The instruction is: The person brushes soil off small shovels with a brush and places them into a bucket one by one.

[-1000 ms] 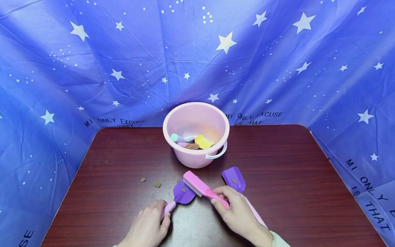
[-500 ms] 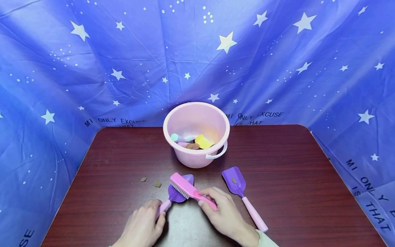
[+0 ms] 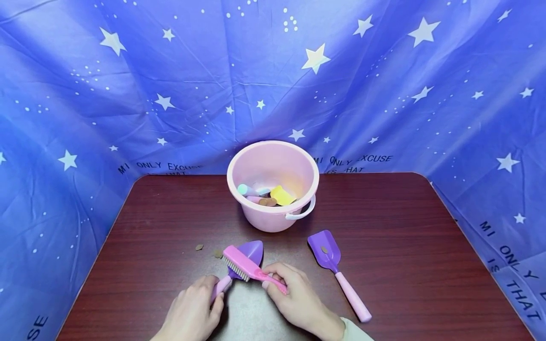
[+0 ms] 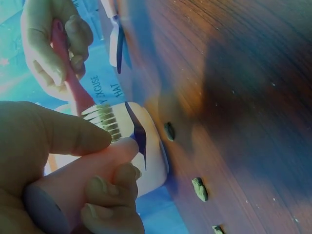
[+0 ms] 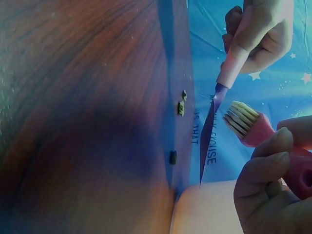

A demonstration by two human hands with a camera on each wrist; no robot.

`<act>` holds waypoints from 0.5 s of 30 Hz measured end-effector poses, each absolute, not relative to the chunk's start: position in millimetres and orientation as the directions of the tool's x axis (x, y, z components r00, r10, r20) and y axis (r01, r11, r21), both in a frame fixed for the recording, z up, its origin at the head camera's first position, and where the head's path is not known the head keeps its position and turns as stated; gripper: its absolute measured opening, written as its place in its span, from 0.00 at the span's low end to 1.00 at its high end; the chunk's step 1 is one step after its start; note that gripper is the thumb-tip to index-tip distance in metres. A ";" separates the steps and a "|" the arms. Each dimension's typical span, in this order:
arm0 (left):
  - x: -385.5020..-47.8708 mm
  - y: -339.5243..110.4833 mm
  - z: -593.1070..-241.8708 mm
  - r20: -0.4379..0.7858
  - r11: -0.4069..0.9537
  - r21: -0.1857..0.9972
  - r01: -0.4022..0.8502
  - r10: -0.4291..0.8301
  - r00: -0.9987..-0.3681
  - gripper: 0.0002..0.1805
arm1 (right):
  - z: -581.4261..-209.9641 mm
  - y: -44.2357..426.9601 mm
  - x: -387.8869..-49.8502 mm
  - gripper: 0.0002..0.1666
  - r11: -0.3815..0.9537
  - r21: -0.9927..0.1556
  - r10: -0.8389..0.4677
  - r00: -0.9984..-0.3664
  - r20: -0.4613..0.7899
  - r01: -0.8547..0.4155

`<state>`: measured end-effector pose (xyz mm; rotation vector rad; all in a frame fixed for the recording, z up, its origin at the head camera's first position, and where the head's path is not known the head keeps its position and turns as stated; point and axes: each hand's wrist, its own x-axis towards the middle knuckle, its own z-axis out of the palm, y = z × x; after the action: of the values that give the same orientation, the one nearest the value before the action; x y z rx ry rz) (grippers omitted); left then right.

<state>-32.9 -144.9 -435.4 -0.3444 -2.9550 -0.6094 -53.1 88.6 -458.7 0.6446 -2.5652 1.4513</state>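
Observation:
The left hand grips the pale pink handle of a small shovel; its purple blade is held above the table, edge-on in the right wrist view. The right hand pinches the handle of a pink brush, bristles toward the shovel. In the head view the brush head covers part of the blade; in the right wrist view the bristles sit close beside the blade, and contact is unclear. Two brown leaf-like flakes lie left of the blade. The left wrist view has another flake on the table.
A pink bucket with a white handle stands behind the hands, holding a yellow piece and several other items. On the right lies a second purple shovel, a brown flake on its blade. Starry blue cloth hangs around the table.
Both hands have moved left with the shovel and brush. The brush head has slid over the blade toward its handle. The flake seen earlier on this blade no longer shows.

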 end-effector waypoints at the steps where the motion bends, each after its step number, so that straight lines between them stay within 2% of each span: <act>1: -32.7 -145.3 -435.4 0.151 0.895 0.375 0.243 0.200 -0.968 0.08 | -459.9 87.9 -53.0 0.13 0.452 -0.787 -0.307 -0.902 0.304 -0.419; 7: -30.7 -148.0 -433.9 0.158 0.897 0.364 0.249 0.204 -0.966 0.09 | -466.3 83.4 -51.3 0.13 0.486 -0.775 -0.321 -0.907 0.272 -0.404; 15: -28.4 -153.5 -435.1 0.150 0.900 0.356 0.252 0.211 -0.966 0.09 | -470.3 79.7 -51.9 0.14 0.516 -0.735 -0.317 -0.895 0.313 -0.440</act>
<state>-28.4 -153.5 -435.1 -0.3607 -2.9563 -0.5754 -51.9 79.7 -470.3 0.6569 -2.6116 1.3272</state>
